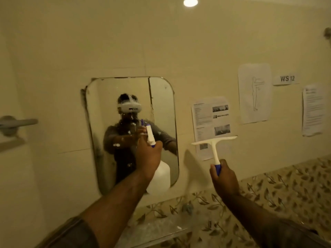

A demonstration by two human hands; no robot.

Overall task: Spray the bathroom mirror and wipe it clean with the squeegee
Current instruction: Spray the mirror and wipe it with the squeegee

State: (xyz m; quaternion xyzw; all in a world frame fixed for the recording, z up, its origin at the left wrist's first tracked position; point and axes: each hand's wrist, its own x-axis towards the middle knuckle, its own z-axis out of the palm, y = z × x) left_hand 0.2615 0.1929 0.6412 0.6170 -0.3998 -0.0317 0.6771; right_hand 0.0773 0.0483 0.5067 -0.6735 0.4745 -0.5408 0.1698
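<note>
Far left I see a grey metal towel bar [17, 123] fixed to the glossy cream wall tiles [53, 68].

The rounded-corner rectangular wall mirror [161, 104] hangs centre-left, its left edge dark and corroded. The glass carries white foam flecks and running droplets over its middle, smearing the reflection of a person in a white headset.

My left hand [148, 156] is clenched around the neck of a white plastic spray bottle with a blue trigger [160, 176], held up in front of the mirror's lower right part, nozzle toward the glass. I cannot tell whether the trigger is pressed.

My right hand [224, 178] grips the blue end of a white T-shaped plastic squeegee [214, 140], blade level and uppermost, held beside the mirror's right edge, over a printed paper sheet [211, 119] taped to the wall.

Further right: a sheet with an outlined standing figure [254, 93], a small label reading "WS 12" [286, 78], another text sheet [313, 110].

Below, a band of leaf-patterned tiles [277, 190], beige with brown sprigs.
</note>
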